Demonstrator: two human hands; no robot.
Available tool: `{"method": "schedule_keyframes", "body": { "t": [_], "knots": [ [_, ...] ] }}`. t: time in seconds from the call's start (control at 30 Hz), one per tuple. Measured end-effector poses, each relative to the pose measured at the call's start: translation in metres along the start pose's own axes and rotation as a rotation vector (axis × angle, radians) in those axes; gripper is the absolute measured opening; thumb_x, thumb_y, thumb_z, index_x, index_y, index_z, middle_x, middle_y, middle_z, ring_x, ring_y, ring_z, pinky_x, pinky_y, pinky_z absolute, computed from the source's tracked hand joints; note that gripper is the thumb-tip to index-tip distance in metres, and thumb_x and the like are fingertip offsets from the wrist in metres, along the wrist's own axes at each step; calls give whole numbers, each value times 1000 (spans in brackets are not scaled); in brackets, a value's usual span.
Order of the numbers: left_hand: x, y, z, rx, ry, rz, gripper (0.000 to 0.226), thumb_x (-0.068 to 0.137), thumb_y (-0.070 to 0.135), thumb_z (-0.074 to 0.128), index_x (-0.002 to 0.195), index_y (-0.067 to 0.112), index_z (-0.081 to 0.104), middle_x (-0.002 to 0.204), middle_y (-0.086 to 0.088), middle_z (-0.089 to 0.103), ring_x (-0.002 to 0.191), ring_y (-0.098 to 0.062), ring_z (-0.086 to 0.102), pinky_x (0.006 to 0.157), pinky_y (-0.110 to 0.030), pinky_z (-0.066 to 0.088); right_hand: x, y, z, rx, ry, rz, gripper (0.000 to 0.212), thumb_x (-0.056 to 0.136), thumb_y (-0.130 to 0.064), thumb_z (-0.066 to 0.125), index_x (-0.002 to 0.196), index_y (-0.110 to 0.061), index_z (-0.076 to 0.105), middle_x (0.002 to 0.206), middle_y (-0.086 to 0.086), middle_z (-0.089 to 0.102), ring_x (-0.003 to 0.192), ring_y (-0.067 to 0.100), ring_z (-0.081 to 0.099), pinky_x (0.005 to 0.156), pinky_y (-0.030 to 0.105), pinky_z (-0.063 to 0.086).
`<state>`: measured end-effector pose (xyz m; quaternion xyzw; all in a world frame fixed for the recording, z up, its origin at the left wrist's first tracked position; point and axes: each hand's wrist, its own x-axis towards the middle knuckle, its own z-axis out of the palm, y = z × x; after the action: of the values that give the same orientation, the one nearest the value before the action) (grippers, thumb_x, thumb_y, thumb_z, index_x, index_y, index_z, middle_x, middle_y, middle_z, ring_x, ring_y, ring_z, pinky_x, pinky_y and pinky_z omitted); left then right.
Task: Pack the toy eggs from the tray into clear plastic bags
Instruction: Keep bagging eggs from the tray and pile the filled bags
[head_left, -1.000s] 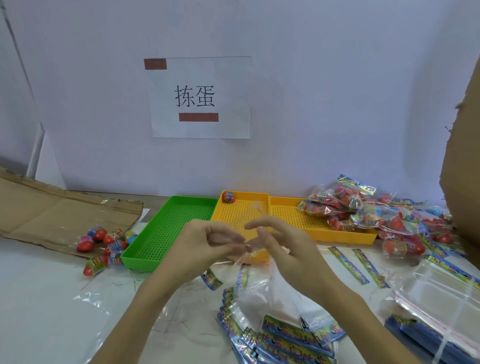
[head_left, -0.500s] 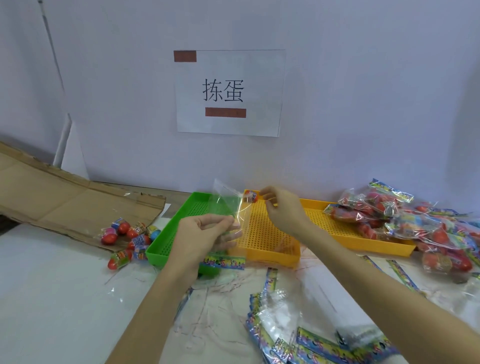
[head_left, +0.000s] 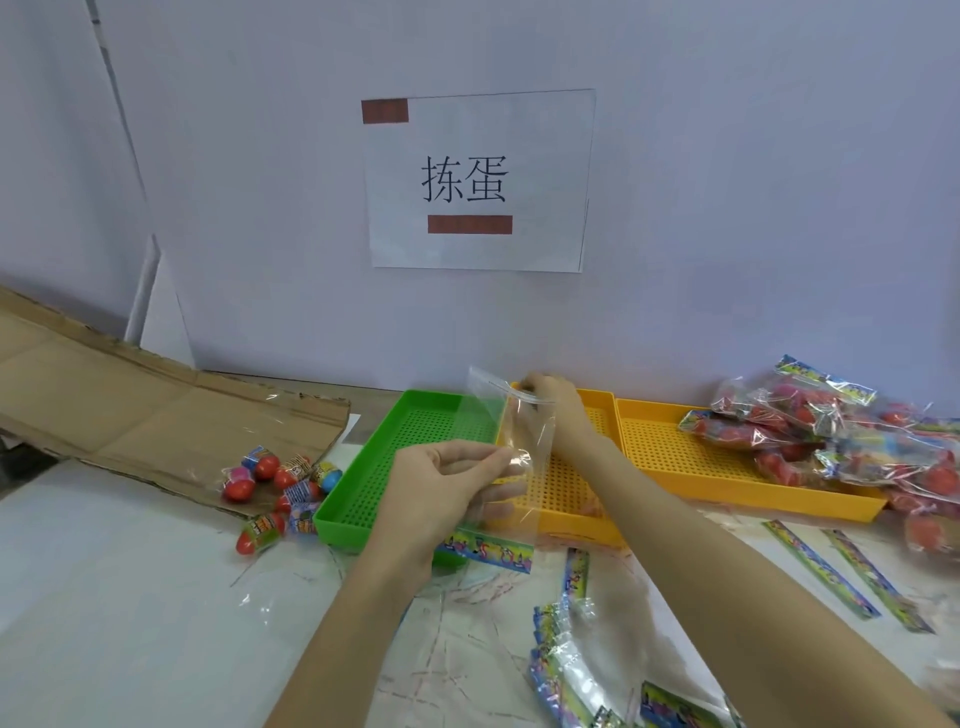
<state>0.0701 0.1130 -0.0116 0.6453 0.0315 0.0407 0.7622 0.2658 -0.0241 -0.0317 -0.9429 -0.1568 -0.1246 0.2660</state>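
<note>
My left hand pinches a clear plastic bag by its side and holds it upright over the seam between the green tray and the yellow tray. The bag's colourful header strip hangs at its bottom. My right hand reaches past the bag's open top to the yellow tray's far left corner, fingers curled down. No toy egg shows in the tray; that corner is covered by my fingers. Several loose toy eggs lie left of the green tray.
A second yellow tray to the right carries part of a pile of filled bags. Empty bags lie near me on the white table, printed strips at right. Flattened cardboard lies at left, a wall close behind.
The bag went from both hands into my left hand alone. My right hand reached to the yellow tray's far corner and now covers the egg that lay there.
</note>
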Motion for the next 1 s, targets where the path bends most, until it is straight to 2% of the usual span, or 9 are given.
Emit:
{"method": "schedule_keyframes", "body": {
  "t": [0.1, 0.2, 0.3, 0.37, 0.43, 0.6, 0.7, 0.9, 1.0],
  "knots": [
    [0, 0, 2, 15, 0, -3, 21, 92, 13, 79, 108, 0, 77, 96, -12, 82, 89, -26, 81, 69, -30, 66, -17, -4, -19, 206, 74, -10, 22, 104, -23, 60, 114, -7, 71, 106, 6, 71, 98, 22, 62, 78, 27, 42],
    [-3, 1, 6, 40, -29, -5, 20, 93, 14, 78, 108, 0, 77, 96, -12, 82, 88, -27, 81, 68, -34, 66, -48, -9, -44, 478, 166, 37, 35, 110, -34, 47, 106, -8, 71, 98, 3, 71, 87, 18, 63, 74, 33, 50],
    [-6, 1, 12, 87, -72, -2, 19, 94, 15, 77, 109, 2, 77, 97, -11, 82, 88, -27, 81, 67, -33, 66, -85, -9, -68, 753, 209, 129, 25, 104, -39, 58, 109, -15, 63, 92, 3, 68, 73, 15, 59, 65, 34, 50],
    [-8, 1, 16, 90, -92, 3, 18, 94, 13, 76, 108, 0, 77, 97, -11, 82, 86, -27, 81, 60, -28, 62, -112, -8, -84, 839, 237, 147, 31, 95, -39, 72, 115, -18, 60, 98, 4, 69, 79, 16, 65, 70, 31, 55],
    [-10, 0, 22, 124, -108, 27, 18, 94, 12, 77, 107, -1, 76, 96, -11, 82, 85, -28, 81, 59, -28, 61, -138, -7, -97, 874, 276, 84, 33, 89, -31, 80, 115, -22, 60, 100, 2, 72, 88, 15, 71, 73, 28, 59],
    [-13, -4, 33, 237, -174, 122, 13, 92, 11, 79, 103, 4, 78, 94, -11, 82, 87, -31, 81, 78, -50, 65, -185, -9, -117, 922, 300, -122, 29, 88, -13, 81, 112, -21, 65, 107, 0, 72, 98, 19, 73, 76, 32, 63],
    [-16, -5, 36, 309, -212, 201, 11, 91, 11, 80, 100, 6, 80, 92, -9, 82, 85, -29, 80, 75, -47, 66, -197, -7, -120, 819, 309, -192, 28, 90, -11, 80, 112, -19, 66, 111, -3, 72, 102, 22, 73, 73, 35, 63],
    [-17, -8, 39, 413, -234, 257, 15, 88, 16, 83, 101, 7, 82, 89, -6, 82, 77, -24, 79, 72, -37, 66, -202, -3, -118, 668, 243, -237, 34, 91, -9, 78, 115, -30, 69, 114, -4, 66, 87, 20, 76, 62, 37, 62],
    [-18, -8, 39, 360, -244, 233, 17, 89, 14, 82, 104, 5, 80, 93, -8, 82, 84, -28, 80, 77, -43, 66, -201, -2, -117, 712, 209, -233, 30, 95, -9, 73, 117, -28, 72, 112, -4, 63, 87, 19, 76, 64, 29, 60]
  ]
}}
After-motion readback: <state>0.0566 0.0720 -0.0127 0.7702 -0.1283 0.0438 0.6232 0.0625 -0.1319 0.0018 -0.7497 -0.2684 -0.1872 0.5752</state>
